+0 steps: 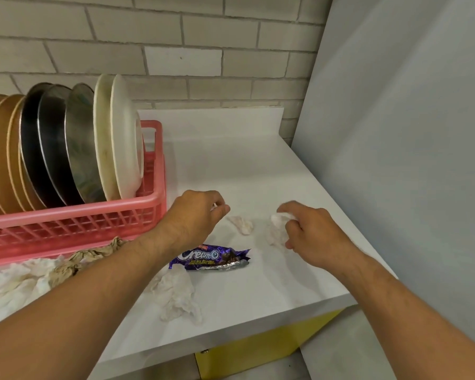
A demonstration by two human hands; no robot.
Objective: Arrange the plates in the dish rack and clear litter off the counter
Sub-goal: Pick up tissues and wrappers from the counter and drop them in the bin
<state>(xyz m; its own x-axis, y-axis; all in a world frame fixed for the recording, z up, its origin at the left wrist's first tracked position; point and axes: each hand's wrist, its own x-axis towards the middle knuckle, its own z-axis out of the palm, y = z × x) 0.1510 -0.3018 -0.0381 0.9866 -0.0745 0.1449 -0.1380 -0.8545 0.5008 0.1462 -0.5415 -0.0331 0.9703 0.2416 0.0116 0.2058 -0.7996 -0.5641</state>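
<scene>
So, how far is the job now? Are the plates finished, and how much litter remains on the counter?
Plates look done: all stand upright in the pink dish rack. In hand: the right hand grips a crumpled tissue; the left hand hovers with curled fingers, and I cannot tell if it holds anything. Left: a small tissue, the Cream-O wrapper, a large tissue and a tissue heap beside the rack.

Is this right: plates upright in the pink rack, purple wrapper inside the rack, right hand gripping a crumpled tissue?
No. Head view: the purple wrapper lies on the white counter in front of the pink rack, not inside it. The plates do stand upright in the rack, and the right hand does grip a crumpled tissue.
</scene>
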